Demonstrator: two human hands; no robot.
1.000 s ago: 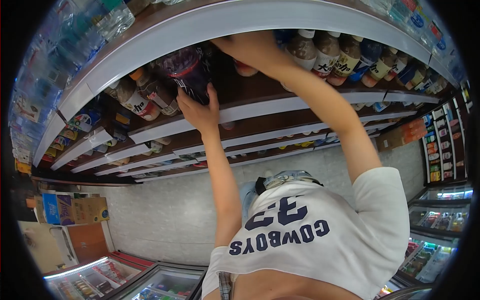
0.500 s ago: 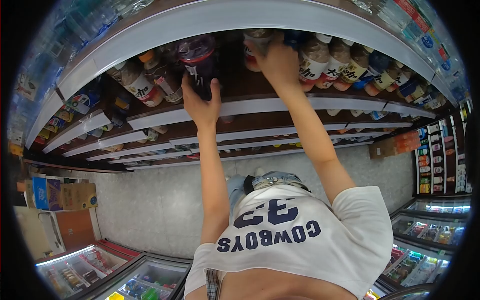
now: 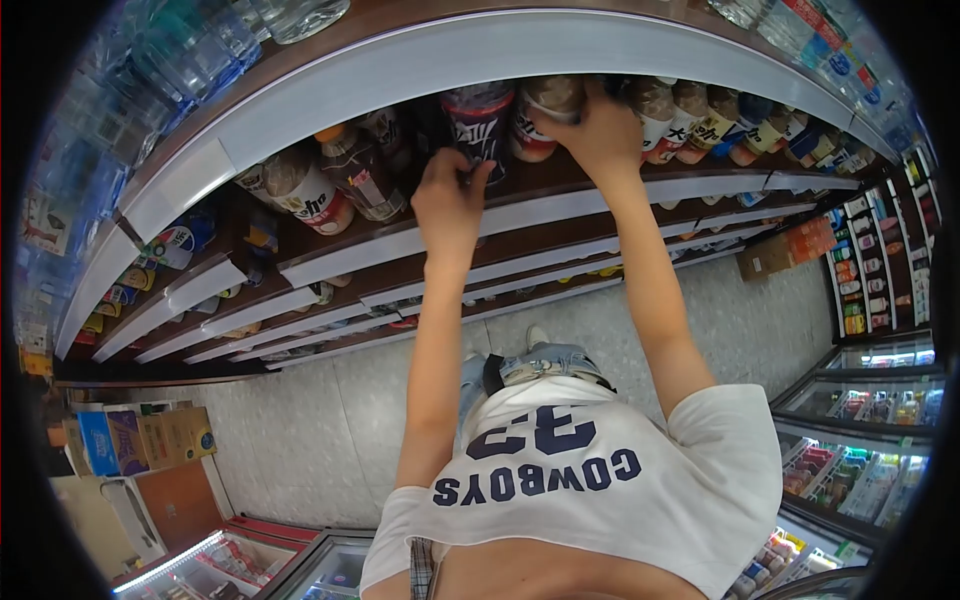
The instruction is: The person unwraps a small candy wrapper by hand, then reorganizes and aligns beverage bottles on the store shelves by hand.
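Fingers of the left hand curl inward in the head view, the thumb held a little apart from them, beside the lower part of a dark purple bottle. The hand meets the bottle low on its front, but whether it pinches it or only rests against it, I cannot tell. The right hand is spread: its thumb crosses the front of a brown-and-white bottle while the other fingers reach up along that bottle's right side; how firmly they press is hidden. The two bottles stand side by side on a dark brown shelf board, below a smooth, pale shelf edge that bows across the view.

The purple bottle is rounded and glossy, with white lettering slashed over its label. The brown-and-white one has a cloudy upper body and a red band near its base. To the left stands an orange-capped bottle, its dark body wrapped in a printed label; to the right runs a row of bottles with cream labels. Clear, ribbed plastic bottles crowd the upper left. Soft white cloth makes the shirt, above a grey tiled floor.
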